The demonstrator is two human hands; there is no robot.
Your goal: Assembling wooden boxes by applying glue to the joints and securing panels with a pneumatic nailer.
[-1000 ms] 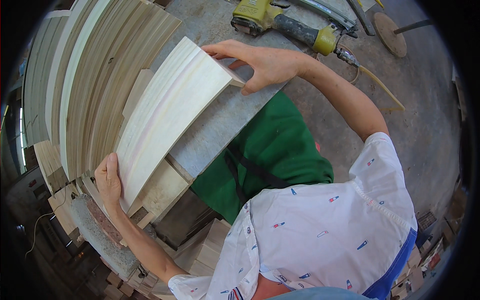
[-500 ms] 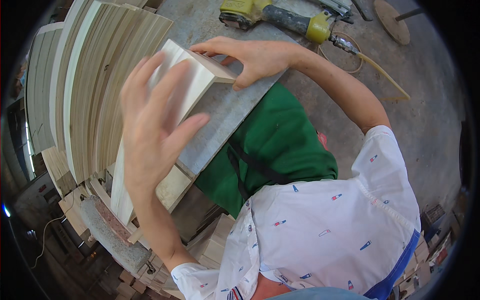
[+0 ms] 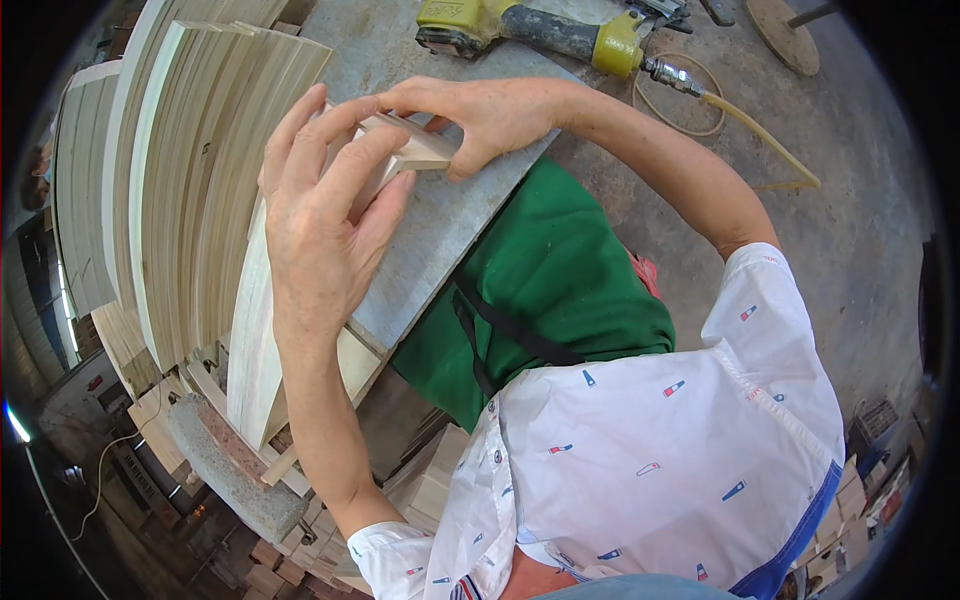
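Two pale boards meeting at an angle form a wooden corner piece above the grey metal worktop. My right hand grips its right board from the far side, thumb at the near end. Curled round the left board is my left hand, its fingers over the top and its thumb by the near edge. Most of that left board is hidden behind the left fingers.
A yellow nail gun with a tan air hose lies beyond the worktop's far part. Long wooden strips stand stacked at the left. Near them rests a grey stone-like block. A green cloth covers my lap.
My left hand has come down from above the corner piece and closed round its left board. The piece has shifted slightly and tilted, with my right hand still on it.
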